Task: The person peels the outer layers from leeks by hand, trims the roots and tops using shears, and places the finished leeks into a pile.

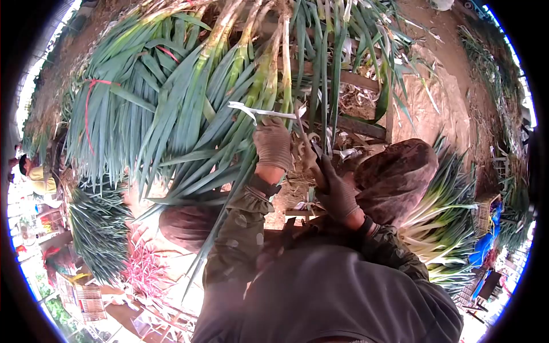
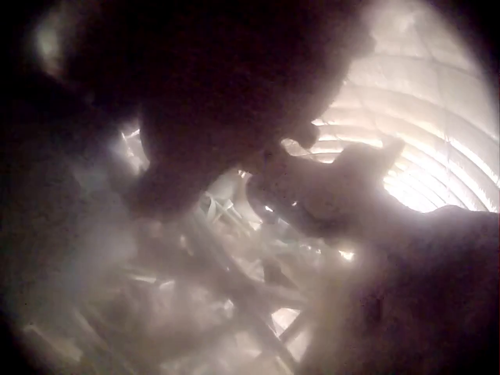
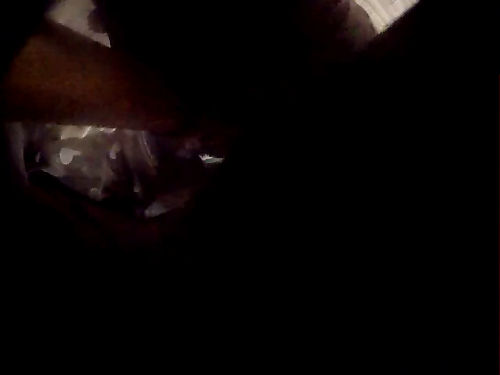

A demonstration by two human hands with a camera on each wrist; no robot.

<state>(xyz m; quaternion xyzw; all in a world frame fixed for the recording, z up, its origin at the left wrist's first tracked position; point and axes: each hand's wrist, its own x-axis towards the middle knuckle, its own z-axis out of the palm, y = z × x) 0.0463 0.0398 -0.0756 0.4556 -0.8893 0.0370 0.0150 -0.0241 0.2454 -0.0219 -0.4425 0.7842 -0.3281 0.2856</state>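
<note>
The knees (image 1: 400,177) leave me a narrow gap. Beside the right one, the right hand (image 1: 337,197) angles inward; farther out, the left hand (image 1: 271,143) reaches forward, a white strip (image 1: 250,108) at its fingertips. I can't tell either grip. Leeks (image 1: 194,114) crowd the left beyond, a wooden beam (image 1: 360,126) edging the right.

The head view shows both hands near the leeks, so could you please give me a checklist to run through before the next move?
1. Left hand gloved: ok.
2. Right hand gloved: ok.
3. Leeks within the left hand's reach: ok, right beside it.
4. Pale strip clear of the left hand: not ok, very close.
5. Firmness of either grip: cannot tell.
6. Wrist views clear: not ok, dark or blurred.
</note>
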